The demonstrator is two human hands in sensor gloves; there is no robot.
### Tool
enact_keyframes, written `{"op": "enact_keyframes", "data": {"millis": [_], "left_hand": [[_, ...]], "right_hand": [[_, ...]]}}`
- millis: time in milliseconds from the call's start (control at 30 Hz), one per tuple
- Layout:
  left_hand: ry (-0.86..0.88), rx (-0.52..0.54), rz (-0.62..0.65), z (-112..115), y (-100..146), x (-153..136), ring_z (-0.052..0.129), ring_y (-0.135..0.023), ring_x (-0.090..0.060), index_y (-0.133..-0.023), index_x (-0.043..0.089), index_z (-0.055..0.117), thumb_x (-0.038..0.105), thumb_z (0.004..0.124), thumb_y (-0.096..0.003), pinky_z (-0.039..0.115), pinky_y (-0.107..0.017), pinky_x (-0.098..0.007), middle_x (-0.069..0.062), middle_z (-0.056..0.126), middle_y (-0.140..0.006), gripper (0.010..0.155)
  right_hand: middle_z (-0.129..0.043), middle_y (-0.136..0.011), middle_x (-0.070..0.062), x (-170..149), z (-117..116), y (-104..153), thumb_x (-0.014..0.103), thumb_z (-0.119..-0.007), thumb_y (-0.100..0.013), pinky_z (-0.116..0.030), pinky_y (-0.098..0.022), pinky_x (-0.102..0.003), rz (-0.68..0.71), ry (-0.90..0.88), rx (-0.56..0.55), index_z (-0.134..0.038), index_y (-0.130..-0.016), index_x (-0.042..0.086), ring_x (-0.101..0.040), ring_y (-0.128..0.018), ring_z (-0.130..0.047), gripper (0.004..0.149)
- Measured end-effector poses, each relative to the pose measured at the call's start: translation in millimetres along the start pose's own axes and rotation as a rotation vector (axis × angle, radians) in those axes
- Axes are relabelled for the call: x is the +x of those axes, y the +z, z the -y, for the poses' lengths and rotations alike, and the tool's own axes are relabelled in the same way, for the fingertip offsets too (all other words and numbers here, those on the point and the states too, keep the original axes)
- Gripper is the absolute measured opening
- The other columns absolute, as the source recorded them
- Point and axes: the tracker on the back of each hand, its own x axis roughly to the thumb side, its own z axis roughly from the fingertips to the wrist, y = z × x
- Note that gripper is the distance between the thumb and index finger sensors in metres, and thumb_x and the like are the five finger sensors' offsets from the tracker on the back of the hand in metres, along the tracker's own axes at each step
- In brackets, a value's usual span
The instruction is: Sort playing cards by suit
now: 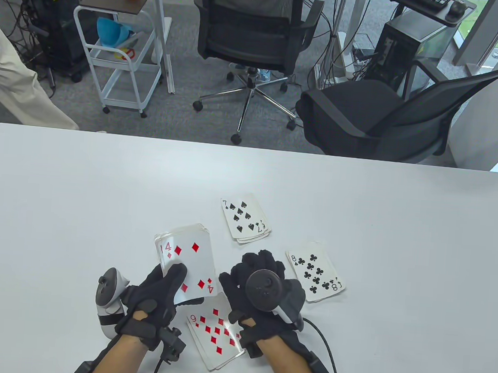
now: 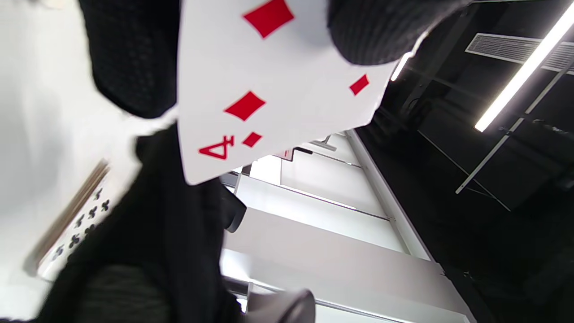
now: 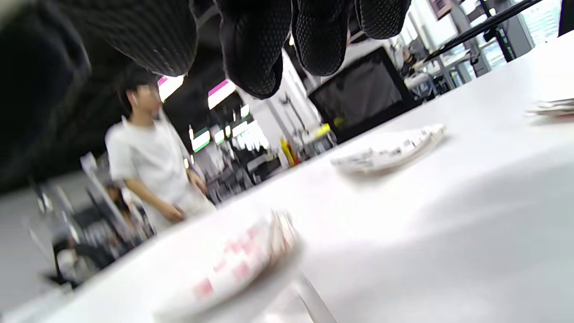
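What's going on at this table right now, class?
A person in sensor gloves is sorting playing cards by suit. The left hand holds a deck face up, with the 4 of diamonds on top. The right hand hovers beside it, holding nothing visible. Three piles lie on the table: spades, clubs and diamonds. No hearts pile shows yet.
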Motion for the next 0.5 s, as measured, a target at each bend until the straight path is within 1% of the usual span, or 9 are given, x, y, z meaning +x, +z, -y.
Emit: {"op": "enact_keyframes", "data": {"millis": [33,67,167,233,367,500], "left_hand": [[-0.012,-0.012,-0.024,2,0,-1,0.095,-0.082,-0.03,-0.102,0.027,0.067,0.049,0.076,-0.0545,0.094,-0.048,-0.043,-0.002,0.084,-0.098,0.053],[-0.034,-0.025,-0.05,3,0,-2,0.093,-0.084,-0.03,-0.103,0.028,0.066,0.049,0.076,-0.0546,0.094,-0.048,-0.044,-0.002,0.082,-0.099,0.053],[-0.064,-0.019,-0.039,5,-1,-5,0.093,-0.085,-0.03,-0.103,0.028,0.066,0.048,0.076,-0.0545,0.093,-0.051,-0.044,-0.002,0.082,-0.099,0.053],[-0.073,-0.025,-0.037,7,-1,-5,0.093,-0.085,-0.03,-0.103,0.028,0.065,0.047,0.077,-0.0547,0.092,-0.052,-0.043,-0.002,0.082,-0.1,0.053],[-0.079,-0.025,-0.034,8,-1,-6,0.093,-0.085,-0.03,-0.103,0.027,0.066,0.045,0.079,-0.0546,0.093,-0.054,-0.042,-0.002,0.082,-0.099,0.053],[-0.122,-0.06,-0.047,9,-2,-7,0.098,-0.08,-0.029,-0.1,0.025,0.07,0.044,0.082,-0.054,0.094,-0.05,-0.041,-0.002,0.086,-0.096,0.051]], "right_hand": [[-0.052,-0.109,-0.02,-3,6,2,0.053,-0.076,-0.055,-0.029,-0.068,-0.075,-0.005,-0.078,-0.082,-0.072,-0.093,0.013,-0.053,-0.104,-0.034,0.055],[-0.053,-0.108,-0.02,-5,10,3,0.053,-0.076,-0.054,-0.03,-0.068,-0.075,-0.001,-0.141,-0.156,-0.072,-0.093,0.013,-0.052,-0.103,-0.036,0.056],[-0.055,-0.107,-0.018,-9,22,7,0.054,-0.074,-0.053,-0.031,-0.068,-0.074,0.025,-0.257,-0.272,-0.071,-0.093,0.014,-0.051,-0.104,-0.038,0.057],[-0.057,-0.106,-0.017,-8,25,8,0.055,-0.074,-0.053,-0.032,-0.068,-0.074,0.063,-0.299,-0.291,-0.071,-0.093,0.014,-0.051,-0.103,-0.04,0.057],[-0.056,-0.107,-0.017,-1,20,8,0.056,-0.073,-0.053,-0.033,-0.069,-0.074,0.112,-0.292,-0.219,-0.07,-0.093,0.015,-0.05,-0.104,-0.041,0.057],[-0.056,-0.107,-0.017,7,16,10,0.057,-0.076,-0.052,-0.034,-0.069,-0.074,0.137,-0.274,-0.213,-0.069,-0.093,0.015,-0.05,-0.104,-0.042,0.059]]}}
